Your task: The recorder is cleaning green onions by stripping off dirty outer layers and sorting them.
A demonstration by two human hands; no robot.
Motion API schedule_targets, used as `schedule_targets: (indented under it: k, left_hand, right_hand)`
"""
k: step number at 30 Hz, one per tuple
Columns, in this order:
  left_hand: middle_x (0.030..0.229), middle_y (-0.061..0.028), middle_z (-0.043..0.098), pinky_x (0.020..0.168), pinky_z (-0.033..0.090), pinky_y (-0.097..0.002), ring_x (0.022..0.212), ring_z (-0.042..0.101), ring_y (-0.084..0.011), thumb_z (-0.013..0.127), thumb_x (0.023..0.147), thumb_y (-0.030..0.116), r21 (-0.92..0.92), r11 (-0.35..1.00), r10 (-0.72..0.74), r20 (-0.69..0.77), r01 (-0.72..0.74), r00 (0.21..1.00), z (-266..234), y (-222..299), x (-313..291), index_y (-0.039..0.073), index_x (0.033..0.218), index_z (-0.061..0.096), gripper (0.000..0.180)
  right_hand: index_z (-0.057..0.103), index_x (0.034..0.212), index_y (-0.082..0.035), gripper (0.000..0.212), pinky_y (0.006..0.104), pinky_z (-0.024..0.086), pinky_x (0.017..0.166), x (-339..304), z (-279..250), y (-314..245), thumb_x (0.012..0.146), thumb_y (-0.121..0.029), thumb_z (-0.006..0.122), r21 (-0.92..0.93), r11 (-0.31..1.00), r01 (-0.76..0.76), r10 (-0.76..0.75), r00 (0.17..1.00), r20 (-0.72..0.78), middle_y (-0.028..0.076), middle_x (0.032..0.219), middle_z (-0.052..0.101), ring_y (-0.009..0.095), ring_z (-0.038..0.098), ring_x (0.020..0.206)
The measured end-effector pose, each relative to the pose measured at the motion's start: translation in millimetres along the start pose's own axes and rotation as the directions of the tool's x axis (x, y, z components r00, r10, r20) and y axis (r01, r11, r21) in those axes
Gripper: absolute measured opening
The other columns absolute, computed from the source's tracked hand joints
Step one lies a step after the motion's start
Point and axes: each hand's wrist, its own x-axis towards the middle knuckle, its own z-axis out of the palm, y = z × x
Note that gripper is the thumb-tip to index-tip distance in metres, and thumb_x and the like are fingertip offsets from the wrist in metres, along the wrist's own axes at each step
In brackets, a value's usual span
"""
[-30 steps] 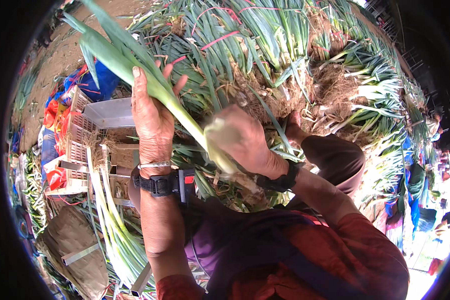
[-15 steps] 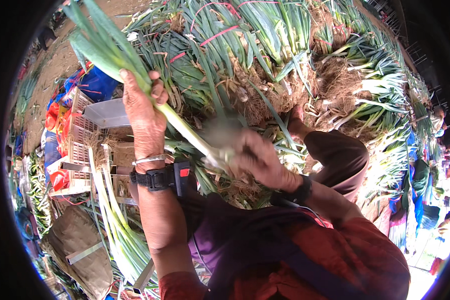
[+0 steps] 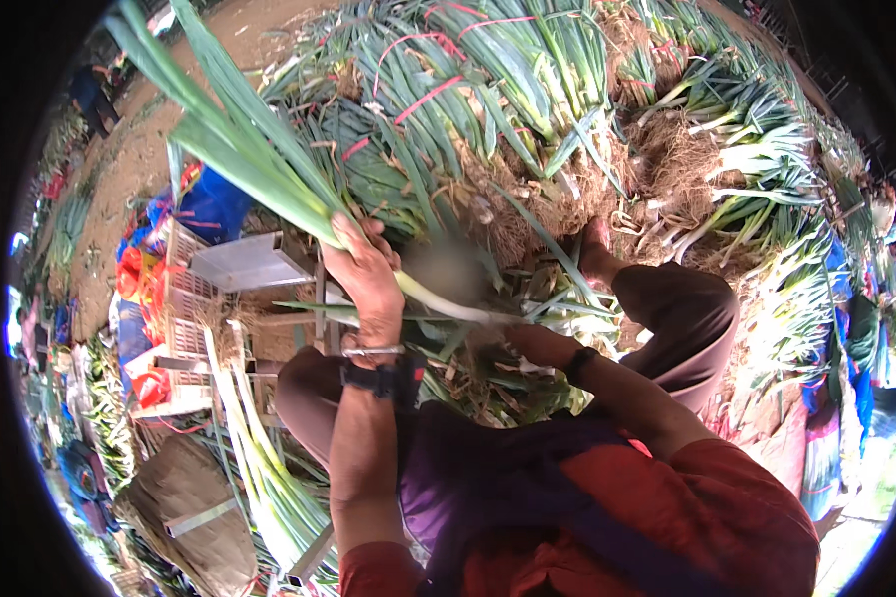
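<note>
A long leek [image 3: 279, 189] slants across the middle, its green leaves to the upper left and its pale stalk to the lower right. My left hand [image 3: 368, 274] is closed round it where the leaves meet the stalk. At the white lower end my right hand [image 3: 540, 345] is closed on the leek; its fingertips are smeared and partly hidden, as is the root end. Beneath both hands lie loose leaves and trimmings [image 3: 468, 368]. Several peeled-looking leeks [image 3: 259, 453] rest side by side to the left of my left forearm.
Tied leek bundles [image 3: 558, 60] with red bands and brown roots are heaped ahead. More leeks [image 3: 767, 159] line the right. At left stand a slatted crate [image 3: 184, 264], a grey metal tray [image 3: 244, 264] and a brown sheet [image 3: 194, 507]. My bare foot [image 3: 597, 254] rests near the roots.
My left hand has moved right and nearer with the leek. My right hand has shifted slightly right, toward my knee, staying at the leek's white end.
</note>
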Motion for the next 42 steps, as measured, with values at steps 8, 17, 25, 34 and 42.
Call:
schedule_targets:
  k: [8,17,25,34,42]
  left_hand:
    - [0.078,-0.0051,0.055,0.062,0.044,-0.0269,0.067,0.051,-0.0124,0.041,0.09,0.061,-0.01,0.971,0.236,-0.125,-0.239,0.964,-66.8,67.2,72.7,0.004,0.117,0.049,0.064]
    - [0.057,-0.0013,0.04,0.046,0.029,-0.0231,0.053,0.036,-0.0122,0.036,0.084,0.072,-0.567,0.823,0.1,0.099,-0.027,0.99,-95.8,67.2,89.0,0.001,0.091,0.054,0.074]
    - [0.056,0.0005,0.038,0.039,0.03,-0.0194,0.045,0.033,-0.0075,0.043,0.095,0.028,-0.748,0.66,0.284,0.341,0.075,0.896,-82.2,72.8,84.6,-0.009,0.12,0.048,0.045]
    - [0.056,0.0005,0.039,0.038,0.031,-0.0193,0.044,0.033,-0.0068,0.044,0.095,0.022,-0.786,0.605,0.337,0.396,0.126,0.854,-74.0,70.2,82.9,-0.011,0.116,0.049,0.039]
    - [0.055,0.0,0.038,0.038,0.031,-0.0199,0.043,0.033,-0.0074,0.043,0.095,0.024,-0.71,0.704,0.276,0.224,-0.038,0.935,-83.5,63.5,76.3,-0.009,0.113,0.052,0.039]
  right_hand:
    - [0.056,0.105,-0.004,0.027,0.0451,0.047,0.08,-35.1,-19.8,66.0,0.083,-0.019,0.055,-0.288,0.906,-0.309,0.393,0.867,0.306,0.02,0.102,0.06,0.036,0.058,0.096]
    - [0.059,0.1,0.0,0.016,0.0304,0.049,0.053,60.4,-115.3,-126.3,0.094,-0.012,0.051,0.478,0.836,0.271,0.035,0.842,-0.538,0.013,0.083,0.063,0.02,0.062,0.058]
    - [0.055,0.113,-0.003,0.03,0.0322,0.051,0.079,72.1,-142.3,-192.2,0.083,-0.001,0.055,0.181,0.856,0.484,-0.312,0.763,-0.566,0.014,0.102,0.063,0.026,0.064,0.088]
    - [0.056,0.101,0.001,0.023,0.037,0.049,0.062,66.6,-131.4,-229.7,0.082,-0.01,0.063,-0.195,0.912,0.36,-0.397,0.662,-0.636,0.015,0.087,0.058,0.033,0.06,0.075]
    - [0.054,0.089,0.0,0.016,0.0384,0.046,0.058,76.6,-127.5,-232.4,0.08,-0.011,0.06,-0.196,0.922,0.334,-0.383,0.717,-0.582,0.014,0.076,0.051,0.032,0.056,0.069]
